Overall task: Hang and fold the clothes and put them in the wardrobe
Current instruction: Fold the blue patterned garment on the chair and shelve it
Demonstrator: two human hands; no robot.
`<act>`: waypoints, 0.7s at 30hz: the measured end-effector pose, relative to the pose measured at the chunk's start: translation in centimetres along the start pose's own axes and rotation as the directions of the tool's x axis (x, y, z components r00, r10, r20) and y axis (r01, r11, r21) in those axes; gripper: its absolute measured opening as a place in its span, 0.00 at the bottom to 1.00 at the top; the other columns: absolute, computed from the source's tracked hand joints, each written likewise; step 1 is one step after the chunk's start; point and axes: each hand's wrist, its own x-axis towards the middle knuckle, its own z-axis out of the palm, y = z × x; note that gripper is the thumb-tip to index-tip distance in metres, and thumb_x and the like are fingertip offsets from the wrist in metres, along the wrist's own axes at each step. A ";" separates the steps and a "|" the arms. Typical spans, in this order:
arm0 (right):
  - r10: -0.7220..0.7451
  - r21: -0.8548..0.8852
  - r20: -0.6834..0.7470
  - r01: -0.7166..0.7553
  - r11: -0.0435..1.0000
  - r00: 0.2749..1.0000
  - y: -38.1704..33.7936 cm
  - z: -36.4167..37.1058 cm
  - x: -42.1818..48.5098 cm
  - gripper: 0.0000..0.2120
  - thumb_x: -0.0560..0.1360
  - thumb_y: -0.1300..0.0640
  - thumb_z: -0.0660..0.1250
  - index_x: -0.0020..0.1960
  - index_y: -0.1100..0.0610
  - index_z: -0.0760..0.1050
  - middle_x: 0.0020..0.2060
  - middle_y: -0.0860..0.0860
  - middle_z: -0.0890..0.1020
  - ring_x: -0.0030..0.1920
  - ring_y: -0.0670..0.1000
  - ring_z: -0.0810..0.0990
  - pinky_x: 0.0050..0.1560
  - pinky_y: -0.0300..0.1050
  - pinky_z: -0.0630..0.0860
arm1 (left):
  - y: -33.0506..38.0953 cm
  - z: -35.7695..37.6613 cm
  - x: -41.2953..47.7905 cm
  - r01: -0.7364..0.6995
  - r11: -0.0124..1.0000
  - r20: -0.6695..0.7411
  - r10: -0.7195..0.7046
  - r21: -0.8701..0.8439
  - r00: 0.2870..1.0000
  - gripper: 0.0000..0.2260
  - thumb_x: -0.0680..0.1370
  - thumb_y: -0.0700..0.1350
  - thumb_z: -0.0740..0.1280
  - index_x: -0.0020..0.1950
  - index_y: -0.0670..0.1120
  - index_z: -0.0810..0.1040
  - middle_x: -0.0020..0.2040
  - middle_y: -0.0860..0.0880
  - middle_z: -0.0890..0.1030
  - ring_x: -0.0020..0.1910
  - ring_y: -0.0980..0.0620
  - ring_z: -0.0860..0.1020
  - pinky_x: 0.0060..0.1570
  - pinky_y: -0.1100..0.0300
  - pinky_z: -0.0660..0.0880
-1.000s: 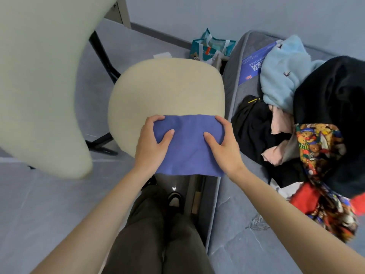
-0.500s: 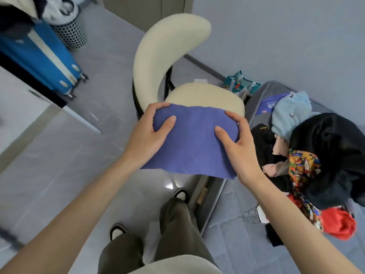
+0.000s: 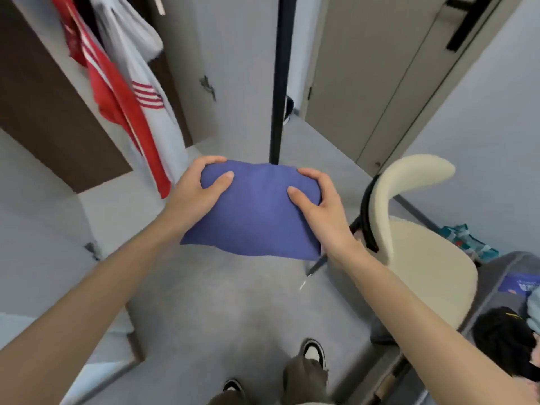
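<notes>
The folded blue garment is held in the air above the grey floor. The left hand grips its left end and the right hand its right, thumbs on top. A cream chair stands right of the garment. Beyond the garment a red-and-white top hangs to the left.

Grey floor, cream chair on it

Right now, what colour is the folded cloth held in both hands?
Plain blue-purple, no pattern; the folded cloth shows clearly in the head view.
</notes>
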 end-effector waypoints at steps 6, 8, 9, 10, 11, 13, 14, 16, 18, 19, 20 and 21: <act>-0.174 0.129 0.182 0.152 0.980 0.968 -10.9 10.4 4.9 0.15 0.75 0.53 0.69 0.60 0.47 0.72 0.55 0.41 0.78 0.52 0.37 0.78 0.50 0.31 0.76 | 3.0 -15.5 2.1 -0.057 0.998 -0.217 0.061 0.022 0.974 0.11 0.77 0.53 0.66 0.59 0.57 0.74 0.51 0.68 0.73 0.45 0.77 0.72 0.42 0.77 0.66; -0.242 0.160 0.222 0.210 0.965 0.944 -14.9 13.0 6.8 0.14 0.76 0.54 0.69 0.60 0.48 0.72 0.55 0.41 0.78 0.52 0.38 0.78 0.49 0.31 0.76 | 4.8 -19.9 3.1 -0.090 0.995 -0.280 0.096 0.036 0.955 0.12 0.77 0.53 0.67 0.60 0.57 0.74 0.51 0.68 0.73 0.48 0.72 0.73 0.44 0.72 0.67; -0.274 0.173 0.232 0.238 0.956 0.933 -16.9 14.2 7.8 0.14 0.76 0.54 0.69 0.60 0.48 0.72 0.55 0.42 0.78 0.53 0.39 0.78 0.50 0.32 0.76 | 5.8 -21.8 3.8 -0.111 0.992 -0.310 0.123 0.055 0.943 0.12 0.77 0.53 0.67 0.60 0.57 0.73 0.52 0.67 0.73 0.49 0.70 0.73 0.44 0.71 0.67; -0.305 0.184 0.236 0.266 0.946 0.923 -18.8 15.3 8.9 0.14 0.76 0.54 0.69 0.60 0.48 0.72 0.55 0.42 0.78 0.53 0.39 0.78 0.50 0.33 0.76 | 6.9 -23.7 4.6 -0.130 0.989 -0.340 0.147 0.074 0.929 0.12 0.77 0.53 0.67 0.60 0.56 0.73 0.52 0.67 0.72 0.50 0.68 0.73 0.45 0.70 0.67; -0.335 0.195 0.236 0.293 0.936 0.912 -20.7 16.3 9.9 0.14 0.76 0.54 0.69 0.60 0.48 0.73 0.55 0.42 0.78 0.53 0.39 0.78 0.49 0.32 0.76 | 7.9 -25.5 5.4 -0.143 0.986 -0.364 0.166 0.088 0.917 0.13 0.77 0.53 0.66 0.61 0.55 0.73 0.52 0.66 0.72 0.50 0.67 0.72 0.45 0.69 0.68; -0.390 0.221 0.234 0.342 0.913 0.891 -24.4 18.3 12.2 0.13 0.76 0.53 0.69 0.59 0.47 0.73 0.54 0.41 0.77 0.51 0.38 0.78 0.46 0.31 0.75 | 9.9 -28.7 7.2 -0.159 0.982 -0.401 0.188 0.105 0.896 0.14 0.78 0.53 0.66 0.62 0.54 0.72 0.52 0.63 0.72 0.51 0.63 0.73 0.46 0.66 0.69; -0.415 0.231 0.230 0.365 0.902 0.880 -26.1 19.2 13.4 0.13 0.75 0.53 0.69 0.59 0.47 0.73 0.54 0.41 0.77 0.51 0.39 0.78 0.46 0.32 0.75 | 10.7 -30.2 8.3 -0.167 0.979 -0.420 0.199 0.114 0.885 0.15 0.78 0.53 0.66 0.63 0.53 0.72 0.53 0.60 0.72 0.52 0.61 0.73 0.46 0.64 0.70; -0.463 0.245 0.214 0.412 0.878 0.860 -29.3 20.9 16.1 0.14 0.75 0.53 0.69 0.59 0.48 0.72 0.53 0.41 0.76 0.53 0.41 0.78 0.50 0.36 0.75 | 12.5 -33.0 10.6 -0.187 0.973 -0.457 0.227 0.132 0.860 0.16 0.78 0.53 0.66 0.65 0.52 0.72 0.55 0.57 0.72 0.51 0.60 0.74 0.46 0.65 0.70; -0.494 0.252 0.211 0.441 0.861 0.843 -32.3 22.5 19.1 0.15 0.75 0.53 0.69 0.60 0.48 0.72 0.54 0.42 0.76 0.55 0.45 0.78 0.54 0.41 0.76 | 14.1 -35.5 13.1 -0.208 0.968 -0.492 0.252 0.143 0.834 0.17 0.77 0.52 0.67 0.65 0.51 0.72 0.56 0.56 0.73 0.53 0.57 0.74 0.48 0.64 0.71; -0.507 0.262 0.215 0.451 0.853 0.835 -33.6 23.3 20.7 0.15 0.75 0.54 0.69 0.61 0.48 0.72 0.55 0.43 0.76 0.56 0.46 0.78 0.56 0.42 0.76 | 14.9 -36.7 14.5 -0.215 0.965 -0.509 0.262 0.150 0.820 0.18 0.77 0.52 0.67 0.65 0.51 0.72 0.58 0.55 0.73 0.54 0.56 0.74 0.49 0.64 0.71; -0.521 0.273 0.220 0.461 0.844 0.825 -34.8 24.1 22.3 0.15 0.75 0.54 0.69 0.61 0.49 0.72 0.56 0.43 0.76 0.56 0.47 0.77 0.56 0.43 0.76 | 15.6 -37.9 16.0 -0.222 0.962 -0.527 0.273 0.159 0.805 0.18 0.77 0.52 0.67 0.65 0.50 0.72 0.59 0.55 0.73 0.55 0.56 0.74 0.49 0.65 0.70; -0.537 0.282 0.224 0.473 0.835 0.813 -36.0 24.8 24.0 0.15 0.75 0.54 0.69 0.61 0.49 0.72 0.56 0.43 0.76 0.57 0.47 0.77 0.57 0.43 0.76 | 16.2 -38.9 17.5 -0.231 0.957 -0.547 0.289 0.175 0.785 0.17 0.77 0.52 0.67 0.65 0.50 0.72 0.59 0.55 0.73 0.55 0.56 0.73 0.47 0.68 0.69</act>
